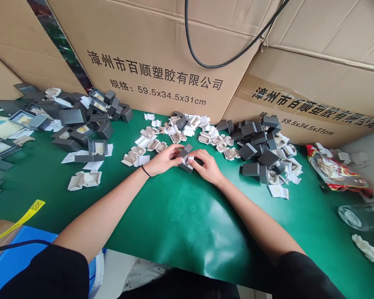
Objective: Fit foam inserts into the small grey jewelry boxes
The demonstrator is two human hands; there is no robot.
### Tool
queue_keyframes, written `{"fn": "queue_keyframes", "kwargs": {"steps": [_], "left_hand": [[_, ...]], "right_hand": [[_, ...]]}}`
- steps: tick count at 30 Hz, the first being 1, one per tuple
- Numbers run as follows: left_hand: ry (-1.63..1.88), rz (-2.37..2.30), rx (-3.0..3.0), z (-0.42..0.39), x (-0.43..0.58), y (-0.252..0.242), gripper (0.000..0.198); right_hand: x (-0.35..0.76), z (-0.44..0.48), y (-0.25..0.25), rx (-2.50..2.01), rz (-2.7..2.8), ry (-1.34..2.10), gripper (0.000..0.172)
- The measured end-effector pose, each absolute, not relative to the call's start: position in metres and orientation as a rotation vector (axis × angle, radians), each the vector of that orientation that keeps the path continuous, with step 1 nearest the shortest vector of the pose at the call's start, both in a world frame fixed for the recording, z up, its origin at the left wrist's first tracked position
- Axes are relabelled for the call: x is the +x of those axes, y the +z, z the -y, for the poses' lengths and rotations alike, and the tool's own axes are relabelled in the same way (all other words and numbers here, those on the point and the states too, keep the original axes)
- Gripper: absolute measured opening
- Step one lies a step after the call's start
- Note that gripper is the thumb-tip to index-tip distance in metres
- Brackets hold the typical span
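Observation:
Above the middle of the green table, my left hand (163,160) grips a small dark grey box (185,151) between thumb and fingers. My right hand (207,167) is closed on a small white piece (190,159), folded paper or card by its look, at the open side of that box. My fingers cover part of both. Just beyond my hands lie several folded card inserts (156,145) and white paper slips. More dark grey boxes (258,141) are heaped to the right, mixed with white slips.
Many dark boxes (71,117), some open, are piled at the left. One card insert (84,180) lies nearer me. Large cartons (162,45) wall the back, with a black cable (205,65) hanging down. A red packet (336,170) and glass jar (350,217) are right.

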State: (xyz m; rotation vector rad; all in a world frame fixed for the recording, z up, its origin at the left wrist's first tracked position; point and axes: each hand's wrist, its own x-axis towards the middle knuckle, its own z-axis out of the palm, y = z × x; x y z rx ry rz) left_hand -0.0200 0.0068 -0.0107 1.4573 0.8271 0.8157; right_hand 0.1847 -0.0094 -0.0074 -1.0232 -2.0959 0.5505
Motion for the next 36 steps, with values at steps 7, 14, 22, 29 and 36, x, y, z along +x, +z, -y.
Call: {"fn": "queue_keyframes", "kwargs": {"steps": [7,14,22,29,36], "left_hand": [[0.774,-0.791,1.515,-0.007,-0.02,-0.01,0.055],[0.77,-0.762,1.511,-0.007,-0.022,-0.01,0.053],[0.774,-0.793,1.532,-0.006,-0.021,-0.008,0.053],[0.78,-0.781,1.534,-0.006,-0.021,-0.01,0.053],[0.739,-0.775,1.54,-0.006,-0.021,-0.009,0.055]], "right_hand": [[0.182,0.011,-0.006,-1.01,2.275,0.463,0.026],[0.175,0.019,0.0,-1.099,2.387,0.245,0.024],[0.163,0.03,0.005,-1.418,2.301,0.118,0.015],[0.172,0.028,0.019,-1.29,2.493,0.148,0.02],[0.172,0.027,0.021,-1.248,2.6,0.025,0.022]]}}
